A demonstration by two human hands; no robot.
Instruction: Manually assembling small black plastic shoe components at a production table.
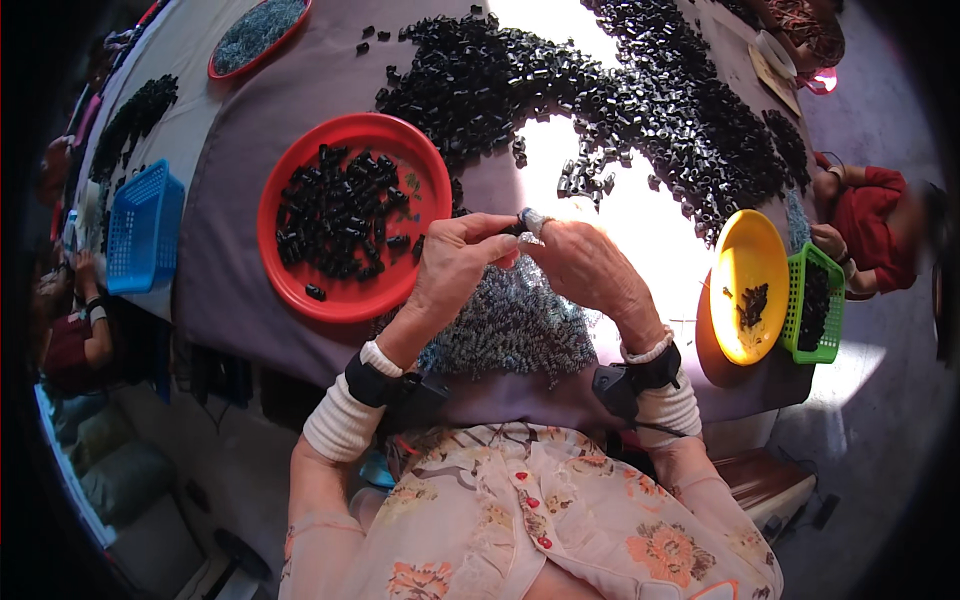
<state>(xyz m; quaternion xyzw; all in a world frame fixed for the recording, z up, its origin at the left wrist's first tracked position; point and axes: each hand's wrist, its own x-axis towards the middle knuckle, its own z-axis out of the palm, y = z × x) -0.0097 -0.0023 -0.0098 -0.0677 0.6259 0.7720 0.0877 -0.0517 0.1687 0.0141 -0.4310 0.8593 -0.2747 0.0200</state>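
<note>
My left hand (pixel 452 262) and my right hand (pixel 588 262) meet over the near part of the table, fingers pinched together. Between their tips shows a small black piece (pixel 517 227), mostly hidden by the fingers. White tape wraps a finger of my right hand. Directly beneath both hands lies a heap of small metal springs (pixel 520 335). Left of my left hand, a round red tray (pixel 278 275) holds many short black cylindrical pieces (pixel 340 215). Beyond my hands, a large pile of similar black pieces (pixel 570 85) spreads across the cloth.
At the right stand a yellow oval tray (pixel 732 330) with a few dark bits and a green basket (pixel 830 340) of black pieces. A blue basket (pixel 150 235) is at the left, a red tray of springs (pixel 222 70) farther back. Other people sit around the table (pixel 235 200).
</note>
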